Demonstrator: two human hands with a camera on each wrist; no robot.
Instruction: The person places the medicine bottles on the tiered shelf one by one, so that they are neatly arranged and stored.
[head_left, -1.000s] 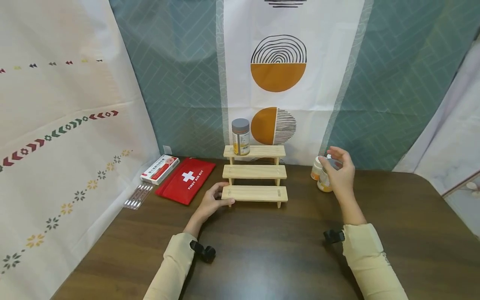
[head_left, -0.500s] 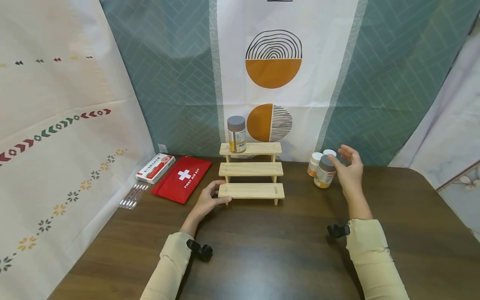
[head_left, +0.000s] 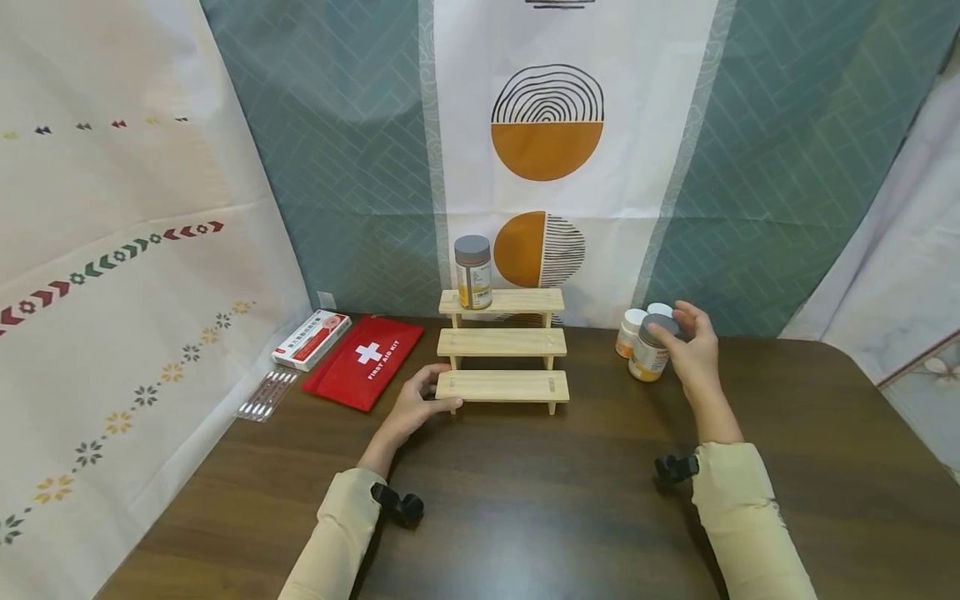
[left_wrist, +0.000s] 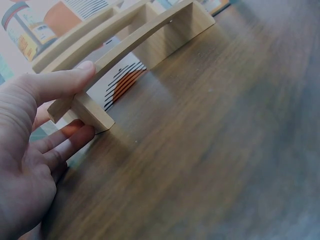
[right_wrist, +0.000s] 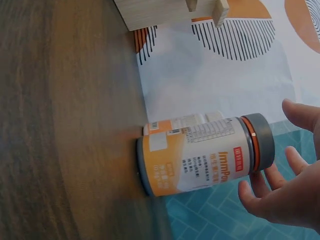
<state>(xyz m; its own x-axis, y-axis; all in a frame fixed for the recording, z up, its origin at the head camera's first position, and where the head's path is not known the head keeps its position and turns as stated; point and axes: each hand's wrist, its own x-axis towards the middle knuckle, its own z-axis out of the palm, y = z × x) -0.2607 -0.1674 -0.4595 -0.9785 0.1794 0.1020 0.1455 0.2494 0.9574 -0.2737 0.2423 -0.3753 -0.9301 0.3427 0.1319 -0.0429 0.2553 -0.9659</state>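
Observation:
A three-step wooden stand [head_left: 502,384] stands at the table's back. My left hand [head_left: 408,410] grips the left end of its lowest step; in the left wrist view the thumb lies over the board and fingers are beneath, by the leg. A grey-lidded supplement jar [head_left: 474,279] stands upright on the top step. To the right, a similar jar [right_wrist: 200,155] stands on the table. My right hand [head_left: 693,360] is beside its grey lid, thumb and fingers spread apart around it; whether a fingertip touches the lid I cannot tell. Two white-capped bottles [head_left: 629,335] stand behind that jar, partly hidden.
Left of the stand lie a red first aid kit pouch [head_left: 365,361], a white and red box [head_left: 311,340] and a clear pack of thin sticks [head_left: 267,395]. A patterned cloth [head_left: 337,167] hangs behind the brown table [head_left: 525,500].
The right hand has moved off to the right of the jars, then back down beside the grey lid. The left hand stays on the stand. The head view has shifted slightly.

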